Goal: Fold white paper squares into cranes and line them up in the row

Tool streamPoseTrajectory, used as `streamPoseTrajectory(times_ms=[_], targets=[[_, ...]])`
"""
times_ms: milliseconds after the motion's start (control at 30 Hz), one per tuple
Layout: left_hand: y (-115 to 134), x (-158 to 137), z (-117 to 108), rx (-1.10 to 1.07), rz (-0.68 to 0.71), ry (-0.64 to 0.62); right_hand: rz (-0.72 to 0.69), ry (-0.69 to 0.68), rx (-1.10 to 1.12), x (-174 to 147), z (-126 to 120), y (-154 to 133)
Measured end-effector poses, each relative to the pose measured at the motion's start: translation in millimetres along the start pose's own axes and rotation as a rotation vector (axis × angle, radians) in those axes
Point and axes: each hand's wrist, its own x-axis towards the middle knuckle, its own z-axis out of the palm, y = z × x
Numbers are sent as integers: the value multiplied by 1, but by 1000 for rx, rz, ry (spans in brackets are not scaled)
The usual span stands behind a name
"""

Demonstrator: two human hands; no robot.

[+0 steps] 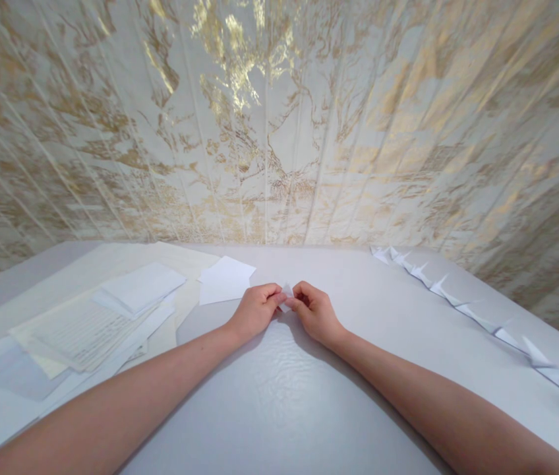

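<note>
A small piece of folded white paper (286, 291) is pinched between my two hands near the middle of the table. My left hand (258, 306) grips its left side between thumb and fingers. On the other side, my right hand (315, 310) closes its thumb and forefinger on the same paper. Only a pointed tip and a narrow strip show; the fingers cover the rest. Just left of my left hand, white square sheets (226, 280) lie flat on the table.
Stacked papers, some with printed lines (86, 333), spread over the left side, topped by a white paper pad (144, 287). Along the right edge runs a row of several folded paper cranes (440, 288). A gold-patterned wall covering (279, 145) rises behind the pale table (269, 422).
</note>
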Motion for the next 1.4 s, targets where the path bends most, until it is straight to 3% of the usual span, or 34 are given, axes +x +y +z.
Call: streamPoseTrajectory(times_ms=[200, 400, 500, 667, 933, 1100, 1400], targets=[[4, 2, -5, 183, 153, 60, -246, 81, -153, -1, -7, -1], [9, -20, -17, 362, 342, -70, -493, -67, -271, -20, -17, -9], [8, -38, -20, 415, 395, -164, -538, -148, -340, -34, -20, -14], [6, -53, -19, 526, 346, -238, -499, -312, -407, -45, -24, -21], [11, -43, -19, 636, 386, -395, -429, -437, -233, -41, -34, -27], [10, -47, -20, 653, 438, -373, -408, -525, -197, -40, -42, -29], [3, -53, -17, 669, 651, -322, -407, -492, -209, -39, -38, -23]])
